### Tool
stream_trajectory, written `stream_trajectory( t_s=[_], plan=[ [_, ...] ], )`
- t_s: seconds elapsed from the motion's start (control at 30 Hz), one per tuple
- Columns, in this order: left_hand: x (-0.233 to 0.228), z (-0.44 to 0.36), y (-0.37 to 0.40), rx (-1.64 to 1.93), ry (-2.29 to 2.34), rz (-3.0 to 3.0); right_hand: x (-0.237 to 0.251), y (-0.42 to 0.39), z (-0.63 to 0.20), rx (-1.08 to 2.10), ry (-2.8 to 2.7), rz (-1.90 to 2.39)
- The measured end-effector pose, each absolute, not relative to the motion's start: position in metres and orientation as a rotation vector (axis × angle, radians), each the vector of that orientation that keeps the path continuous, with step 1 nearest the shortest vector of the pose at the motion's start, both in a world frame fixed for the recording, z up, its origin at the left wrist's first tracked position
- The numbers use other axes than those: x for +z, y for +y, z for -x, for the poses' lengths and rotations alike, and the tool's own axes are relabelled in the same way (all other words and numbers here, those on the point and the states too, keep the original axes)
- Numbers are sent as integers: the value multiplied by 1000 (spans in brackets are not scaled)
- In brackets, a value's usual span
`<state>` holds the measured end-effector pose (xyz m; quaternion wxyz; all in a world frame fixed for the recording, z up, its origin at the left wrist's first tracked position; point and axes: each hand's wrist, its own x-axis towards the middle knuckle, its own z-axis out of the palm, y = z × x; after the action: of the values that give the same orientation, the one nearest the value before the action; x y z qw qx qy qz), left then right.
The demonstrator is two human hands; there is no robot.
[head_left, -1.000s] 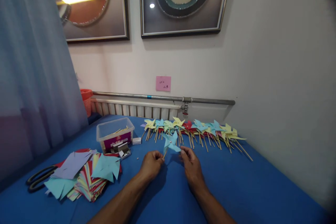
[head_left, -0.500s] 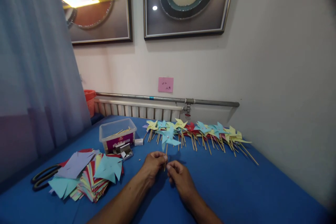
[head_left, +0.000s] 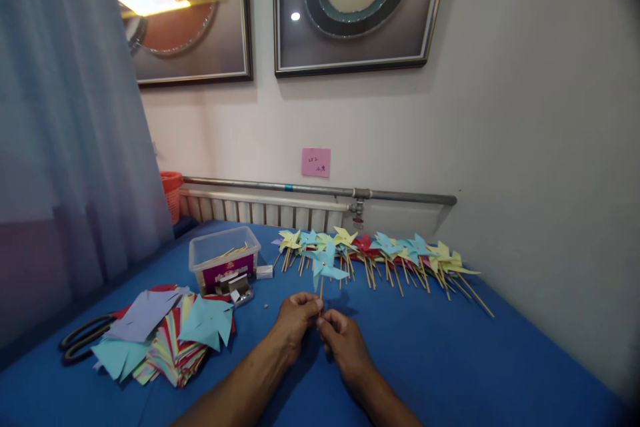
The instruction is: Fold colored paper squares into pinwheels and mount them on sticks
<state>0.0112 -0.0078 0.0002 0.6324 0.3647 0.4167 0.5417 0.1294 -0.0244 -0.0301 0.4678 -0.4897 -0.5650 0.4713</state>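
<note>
- Gripping the work: the left hand point(head_left: 299, 317) has thumb and forefinger closed on the thin stick point(head_left: 322, 288) of a light blue pinwheel point(head_left: 329, 269), a little below its paper blades.
- Right hand point(head_left: 346, 347): thumb and forefinger are drawn nearly together just beside the left fingertips, with the other fingers curled in. Whether they have hold of the stick's lower end cannot be told, since the fingertips cover it.
- Position of the pinwheel: held up above the bench point(head_left: 450, 367), blades uppermost, stick almost upright, between the person and the row of finished-looking pinwheels point(head_left: 385, 244) near the far edge. A small dark dot marks the middle of the blades.
- Good practice, left hand: a light but steady pinch seems best, firm enough to stop the stick from rolling and kept on the wood, where it cannot crease the paper.
- Good practice, right hand: working close to the left fingertips should steady the thin stick; pressing sideways on its low end could tilt the head or strain the joint.
- Clearance: the blades are best kept away from the row, since catching a neighbour's points could bend them.
- Surroundings: toward the bench's left edge lie a fanned stack of cut papers point(head_left: 173, 347) and, farther back, a clear plastic box point(head_left: 226, 271); both stand well apart from the hands.
</note>
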Motion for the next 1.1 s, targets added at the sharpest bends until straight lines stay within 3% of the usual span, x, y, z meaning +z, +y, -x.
stream_trajectory(
  t_s=[0.27,1.1],
  plan=[
    [3,-10,-8,1220,1004,-913,-25,-28,-131,1135,-1389,1196],
    [27,41,13,1663,1411,-1276,-16,-41,-131,1173,-1564,1159]
  ],
)
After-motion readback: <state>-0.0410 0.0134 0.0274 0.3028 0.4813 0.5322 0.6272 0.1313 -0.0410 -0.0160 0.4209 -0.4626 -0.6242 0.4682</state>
